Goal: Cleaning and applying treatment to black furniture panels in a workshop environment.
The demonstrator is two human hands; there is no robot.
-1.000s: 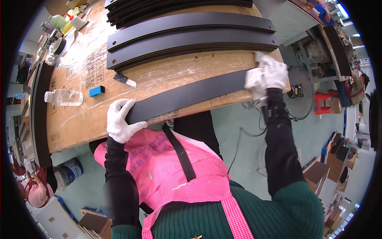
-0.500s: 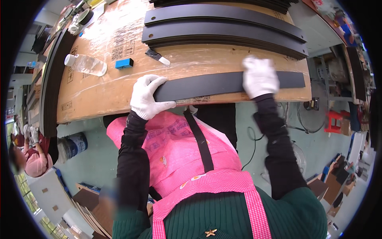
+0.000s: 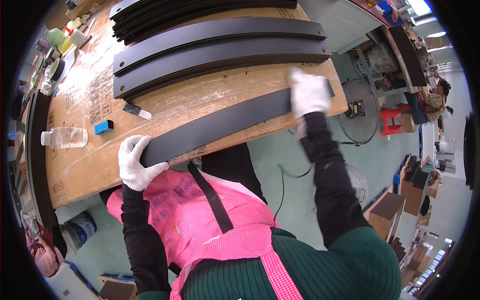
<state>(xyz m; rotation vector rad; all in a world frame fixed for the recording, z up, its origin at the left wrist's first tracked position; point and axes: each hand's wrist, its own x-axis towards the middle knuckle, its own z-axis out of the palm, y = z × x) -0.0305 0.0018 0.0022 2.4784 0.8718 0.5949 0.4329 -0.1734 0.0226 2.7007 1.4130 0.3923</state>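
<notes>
A long dark grey strip (image 3: 220, 119) lies flat along the near edge of the table. My left hand (image 3: 136, 162), in a white knitted glove, spans the strip's left end, with the thumb on the near side and the fingers on the far side. Over the strip's right end is my right hand (image 3: 310, 93), also white-gloved. Motion smears its fingers, so whether they hold anything is hidden. A blue block (image 3: 104, 127) and a short dark tool with a pale tip (image 3: 137, 111) lie beyond the left half of the strip.
Stacked dark strips (image 3: 220, 52) with end holes lie beyond; another stack (image 3: 200, 15) is farther back. A clear bottle (image 3: 65, 137) lies at the left. Off the table's right side are a fan (image 3: 357, 110) and red stool (image 3: 391, 121). Other people are at both sides.
The view has turned, so the table and strip sit farther left and tilted. My right hand has slid toward the strip's right end. My left hand keeps its place at the left end.
</notes>
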